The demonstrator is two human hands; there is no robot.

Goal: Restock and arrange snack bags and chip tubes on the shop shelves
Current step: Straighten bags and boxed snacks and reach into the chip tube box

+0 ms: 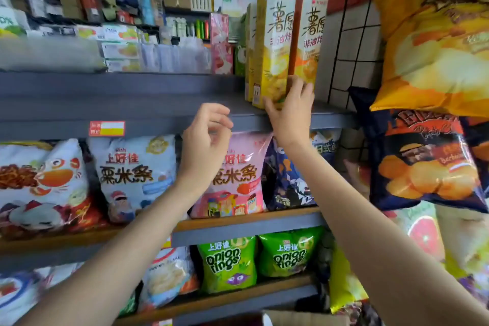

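Two bare forearms reaching up from the bottom edge toward the grey top shelf (148,111). Right hand (291,114) at the shelf's front lip, grip clamped on the foot of a tall yellow chip box (274,45), thumb on the box's left corner, fingers curled round its right side. Standing upright on that shelf, touching an orange chip box (308,40) on its right, with more yellow boxes just behind on its left. Left hand (205,145) lower and left of the yellow box, in front of the shelf edge, fingers loosely curled with nothing between them, touching nothing. Red and yellow price tag (107,128) stuck on the shelf edge, left of that hand.

Directly under the top shelf, a row of snack bags: pink corn-stick bag (243,174) behind the left wrist, white corn-stick bag (135,172) left of it, crab-print bag (45,182) further left, dark blue bag (287,182) right of the pink one, behind the right forearm. One shelf lower, two green onion ring bags (230,262) side by side. Right of the yellow box, a wire grid with a big orange chip bag (434,50) hanging above a navy chip bag (426,161). Beyond the top shelf, blurred cartons and bottles.
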